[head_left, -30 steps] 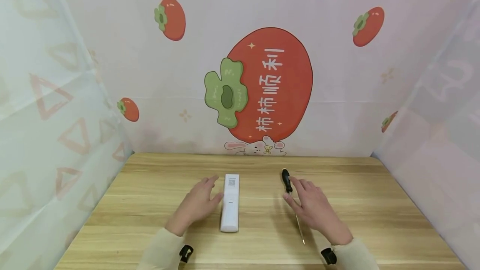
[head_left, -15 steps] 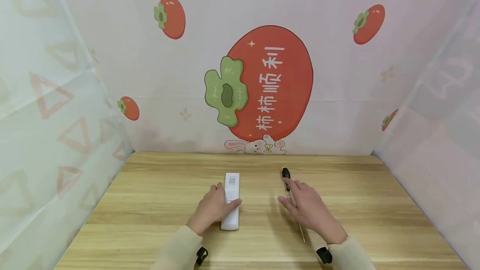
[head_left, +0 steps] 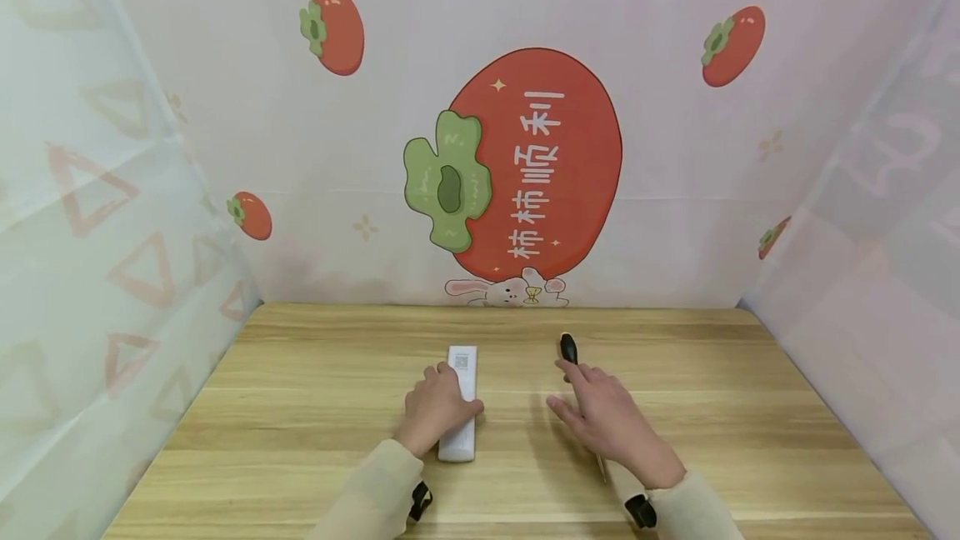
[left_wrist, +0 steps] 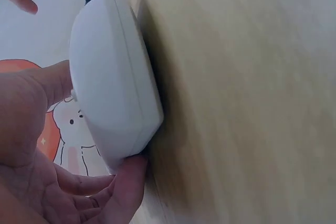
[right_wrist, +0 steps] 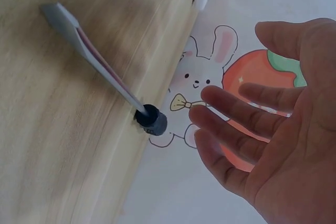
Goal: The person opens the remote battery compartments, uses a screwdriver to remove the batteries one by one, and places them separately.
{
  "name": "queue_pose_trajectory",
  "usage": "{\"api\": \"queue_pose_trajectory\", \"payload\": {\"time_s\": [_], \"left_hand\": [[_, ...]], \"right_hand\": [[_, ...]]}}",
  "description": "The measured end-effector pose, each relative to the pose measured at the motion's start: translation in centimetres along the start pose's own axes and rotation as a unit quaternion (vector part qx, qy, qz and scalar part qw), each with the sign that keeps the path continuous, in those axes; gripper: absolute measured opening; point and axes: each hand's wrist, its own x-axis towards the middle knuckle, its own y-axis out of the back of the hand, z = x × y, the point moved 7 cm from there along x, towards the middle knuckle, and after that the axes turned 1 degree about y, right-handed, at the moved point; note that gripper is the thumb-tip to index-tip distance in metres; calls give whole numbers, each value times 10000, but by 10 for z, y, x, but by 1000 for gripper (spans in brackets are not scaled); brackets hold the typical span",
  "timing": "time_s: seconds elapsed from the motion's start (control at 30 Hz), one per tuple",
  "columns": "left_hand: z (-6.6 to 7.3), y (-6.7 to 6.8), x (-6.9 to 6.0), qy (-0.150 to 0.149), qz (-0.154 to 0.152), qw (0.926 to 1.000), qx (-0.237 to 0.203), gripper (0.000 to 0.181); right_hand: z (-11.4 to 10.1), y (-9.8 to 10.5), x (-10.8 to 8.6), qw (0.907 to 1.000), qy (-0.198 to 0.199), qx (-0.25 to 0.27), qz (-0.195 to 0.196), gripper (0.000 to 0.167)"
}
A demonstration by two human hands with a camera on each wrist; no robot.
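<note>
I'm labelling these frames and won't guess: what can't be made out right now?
- Head view: the middle of the white device, covered by the left hand.
- Head view: much of the screwdriver, behind the right hand.
- Head view: the label, too small to read.
- Left wrist view: most of the right hand, cut off top left.

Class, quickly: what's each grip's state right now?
Left grip: closed, holding the long white plastic device.
Right grip: open, empty, near the black-handled metal screwdriver.
</note>
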Motion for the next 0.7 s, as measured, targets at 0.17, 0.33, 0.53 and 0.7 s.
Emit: {"api": "queue_pose_trajectory", "payload": {"time_s": [0.17, 0.33, 0.53, 0.7], "left_hand": [[14, -5, -2, -64, -81, 9999, -81, 69], [33, -15, -3, -185, -65, 9996, -218, 73], [52, -28, -5, -317, -21, 9992, -224, 77], [59, -36, -8, -413, 61, 9990, -138, 75]], "right_hand": [[-1, 0, 1, 10000, -7, -19, -25, 57], [-3, 1, 1, 9999, 42, -115, -17, 54], [-4, 2, 1, 9997, 170, -170, 19, 49], [-5, 2, 1, 9997, 215, -139, -11, 46]]}}
